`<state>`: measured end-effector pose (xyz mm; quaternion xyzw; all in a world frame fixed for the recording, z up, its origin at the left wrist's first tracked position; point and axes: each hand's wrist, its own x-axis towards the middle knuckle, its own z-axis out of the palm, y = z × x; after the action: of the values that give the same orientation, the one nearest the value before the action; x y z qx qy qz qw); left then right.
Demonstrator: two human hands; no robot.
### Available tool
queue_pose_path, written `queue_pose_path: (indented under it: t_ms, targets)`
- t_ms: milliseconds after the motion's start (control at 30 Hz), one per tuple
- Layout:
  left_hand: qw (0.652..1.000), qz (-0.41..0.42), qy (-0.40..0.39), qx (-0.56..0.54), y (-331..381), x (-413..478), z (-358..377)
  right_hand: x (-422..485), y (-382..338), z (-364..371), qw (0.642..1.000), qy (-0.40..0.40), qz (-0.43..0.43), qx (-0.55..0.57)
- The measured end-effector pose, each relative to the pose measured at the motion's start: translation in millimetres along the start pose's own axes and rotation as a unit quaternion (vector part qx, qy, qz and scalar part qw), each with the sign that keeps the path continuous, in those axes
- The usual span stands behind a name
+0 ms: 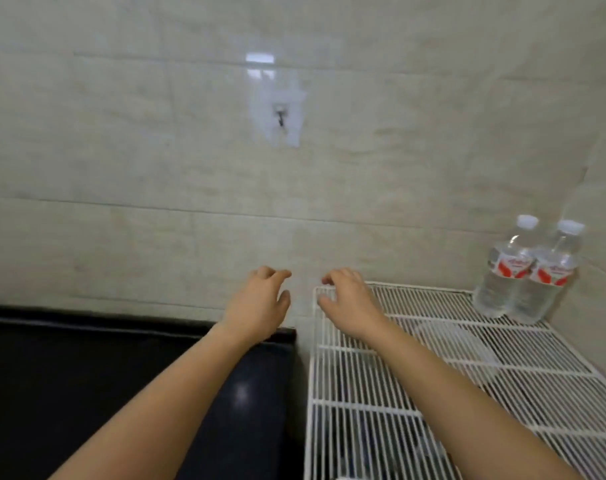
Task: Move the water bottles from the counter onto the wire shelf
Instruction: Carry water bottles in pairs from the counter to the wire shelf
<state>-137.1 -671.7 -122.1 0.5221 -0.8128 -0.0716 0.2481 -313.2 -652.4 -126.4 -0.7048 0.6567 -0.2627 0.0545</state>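
- Water bottles [526, 271]: two, upright, touching, at far right corner of wire shelf [467, 368].
- Left hand [260, 303]: empty, fingers loosely spread, above black worktop [87, 368] edge.
- Right hand [350, 299]: empty, fingers curled, over shelf's near-left corner.

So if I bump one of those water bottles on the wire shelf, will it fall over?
Probably easily. The water bottles are tall and narrow, standing upright on the wire shelf, whose thin bars give an uneven footing. They look full, so likely heavy for their size. Once down, the round body would probably roll.
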Motion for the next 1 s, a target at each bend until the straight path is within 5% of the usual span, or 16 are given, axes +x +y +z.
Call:
queue_pose_path:
  t_ms: [567,1000]
  targets:
    - [0.948,-0.305,-0.022,0.083,-358.3,-261.8,-184.4,-32.4,-408.0,248.4,0.970,-0.184,-0.150,-0.043]
    - [0.914,-0.397,-0.025,0.075,-596.3,-275.9,-241.5,62.2,-582.7,424.8,0.946,-0.255,-0.197,-0.032]
